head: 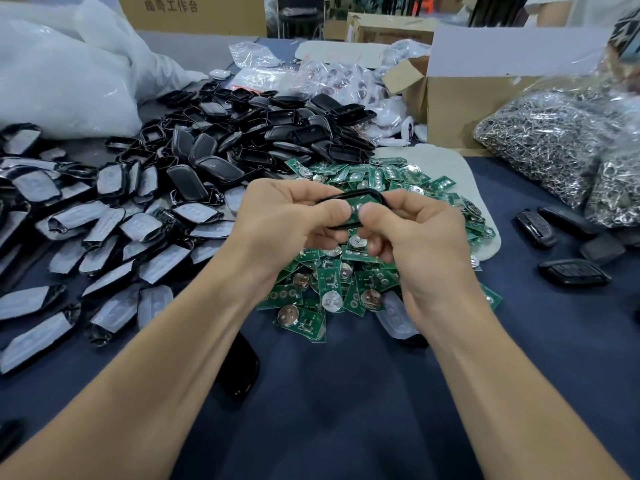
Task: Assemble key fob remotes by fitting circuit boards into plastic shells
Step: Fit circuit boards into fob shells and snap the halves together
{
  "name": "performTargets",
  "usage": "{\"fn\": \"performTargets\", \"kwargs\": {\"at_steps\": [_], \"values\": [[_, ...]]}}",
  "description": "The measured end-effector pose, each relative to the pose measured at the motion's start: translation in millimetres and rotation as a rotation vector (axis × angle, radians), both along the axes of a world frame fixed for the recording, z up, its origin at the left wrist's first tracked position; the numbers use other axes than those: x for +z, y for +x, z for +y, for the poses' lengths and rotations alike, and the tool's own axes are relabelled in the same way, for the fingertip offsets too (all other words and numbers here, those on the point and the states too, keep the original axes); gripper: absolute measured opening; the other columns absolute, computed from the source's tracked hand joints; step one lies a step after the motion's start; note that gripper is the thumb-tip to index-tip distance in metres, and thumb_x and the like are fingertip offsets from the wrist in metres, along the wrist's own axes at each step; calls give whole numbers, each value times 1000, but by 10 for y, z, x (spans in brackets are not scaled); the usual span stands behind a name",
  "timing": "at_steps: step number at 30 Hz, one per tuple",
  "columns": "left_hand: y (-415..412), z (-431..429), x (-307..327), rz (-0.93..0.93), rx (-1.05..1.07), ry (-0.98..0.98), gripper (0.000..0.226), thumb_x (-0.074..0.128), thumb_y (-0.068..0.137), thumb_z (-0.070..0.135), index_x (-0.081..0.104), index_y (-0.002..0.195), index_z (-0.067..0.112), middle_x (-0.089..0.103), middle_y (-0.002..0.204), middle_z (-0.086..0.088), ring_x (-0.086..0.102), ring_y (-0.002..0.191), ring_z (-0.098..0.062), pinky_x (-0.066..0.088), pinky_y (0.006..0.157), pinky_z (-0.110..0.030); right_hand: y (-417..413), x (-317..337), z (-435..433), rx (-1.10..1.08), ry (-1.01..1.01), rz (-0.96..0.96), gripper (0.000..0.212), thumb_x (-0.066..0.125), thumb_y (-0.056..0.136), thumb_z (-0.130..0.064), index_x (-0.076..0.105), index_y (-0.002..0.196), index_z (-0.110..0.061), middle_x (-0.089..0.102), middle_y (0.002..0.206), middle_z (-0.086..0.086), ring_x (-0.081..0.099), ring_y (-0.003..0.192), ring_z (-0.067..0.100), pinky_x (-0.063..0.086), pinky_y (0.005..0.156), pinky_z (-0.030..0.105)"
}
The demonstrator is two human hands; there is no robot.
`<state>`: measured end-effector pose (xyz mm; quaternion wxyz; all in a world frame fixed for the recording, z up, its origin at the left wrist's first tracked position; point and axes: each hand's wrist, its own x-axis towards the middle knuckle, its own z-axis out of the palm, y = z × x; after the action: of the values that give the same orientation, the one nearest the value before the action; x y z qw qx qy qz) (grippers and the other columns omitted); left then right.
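A black shell (362, 193) is gripped between the left hand (287, 216) and the right hand (415, 230). Both sets of fingers (329, 208) are curled round it, and the thumbs are pressed on a green circuit board (355, 204) seated inside it. Most of the shell is hidden by the fingers: only its upper rim and a sliver of its lower edge are seen, and the board's parts cannot be made out. Directly beneath the fingers a heap of boards (332, 285) is spread on the tabletop (346, 403), partly covered by the wrists. Beyond the fingers and to their left, a pile of empty shells (263, 133) is heaped; further left, grey-backed covers (104, 230) are scattered, some cut off at the edge. A dark object (242, 370) under the left forearm is too hidden to be identified. To the right of the fingers a few closed fobs (573, 271) are laid, with bags of metal rings (540, 143) beyond them. Far beyond the fingers, a cardboard box (221, 15) is printed with characters, of which "工作台" can be read; the ones before it are blurred.
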<state>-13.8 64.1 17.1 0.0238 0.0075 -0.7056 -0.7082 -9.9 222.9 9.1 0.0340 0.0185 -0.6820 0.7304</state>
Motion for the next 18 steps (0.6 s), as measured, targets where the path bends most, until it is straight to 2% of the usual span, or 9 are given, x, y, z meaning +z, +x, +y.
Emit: {"fn": "performTargets", "kwargs": {"at_steps": [4, 6, 7, 9, 12, 14, 15, 17, 18], "values": [[15, -13, -12, 76, -80, -329, 9, 78, 89, 10, 80, 88, 19, 78, 73, -5, 75, 62, -19, 61, 59, -30, -1, -26, 22, -32, 81, 12, 33, 75, 86, -4, 76, 64, -29, 65, 56, -1, 48, 44, 8, 39, 44, 16], [14, -36, 12, 83, -99, -413, 10, 78, 89, 11, 82, 88, 20, 78, 71, -3, 74, 62, -17, 62, 60, -29, 8, -26, 24, -21, 144, 32, 28, 75, 86, -7, 77, 68, -28, 68, 59, 0, 52, 46, 10, 41, 45, 18], [-1, -63, 30, 84, -38, -411, 12, 78, 89, 9, 82, 88, 20, 78, 70, -2, 74, 60, -15, 62, 59, -27, 15, -31, 14, -26, 169, 44, 23, 74, 87, -10, 77, 71, -27, 70, 62, 1, 57, 48, 12, 43, 46, 21], [-40, -167, 84, 48, 166, -272, 11, 77, 89, 7, 80, 90, 17, 78, 72, -1, 72, 58, -12, 57, 55, -20, 41, -45, -43, -52, 278, 76, 13, 73, 88, -19, 78, 80, -28, 74, 69, -3, 65, 56, 13, 50, 50, 26], [-102, -425, 160, 7, 455, 38, 3, 75, 89, 7, 76, 89, 10, 78, 73, -6, 68, 55, -13, 54, 52, -19, 104, -23, -272, -6, 560, 202, 16, 71, 90, -17, 79, 88, -30, 72, 73, -20, 67, 69, -7, 49, 59, 7], [-146, -594, 172, 16, 578, 131, 3, 72, 88, 8, 75, 90, 6, 77, 69, -7, 64, 50, -13, 54, 52, -22, 110, 19, -489, 82, 695, 262, 20, 68, 93, -14, 80, 94, -30, 62, 76, -26, 60, 58, -5, 44, 58, 6], [-165, -659, 173, 21, 619, 154, 5, 71, 88, 8, 74, 91, 5, 76, 67, -7, 63, 48, -14, 53, 51, -22, 90, 39, -594, 116, 762, 300, 21, 66, 94, -14, 80, 96, -29, 57, 79, -24, 54, 56, -2, 47, 61, 12], [-185, -740, 181, 30, 677, 186, 4, 69, 87, 7, 73, 88, 7, 75, 65, -7, 60, 46, -14, 51, 50, -23, 25, 71, -811, 157, 863, 401, 20, 65, 93, -10, 81, 98, -22, 58, 77, -11, 54, 69, 17, 52, 70, 31], [-186, -757, 186, 34, 694, 198, 5, 69, 86, 6, 72, 83, 8, 74, 64, -7, 59, 45, -15, 51, 51, -23, -11, 90, -913, 166, 900, 445, 18, 66, 91, -11, 80, 96, -20, 56, 75, -5, 55, 78, 23, 51, 74, 34]]}}
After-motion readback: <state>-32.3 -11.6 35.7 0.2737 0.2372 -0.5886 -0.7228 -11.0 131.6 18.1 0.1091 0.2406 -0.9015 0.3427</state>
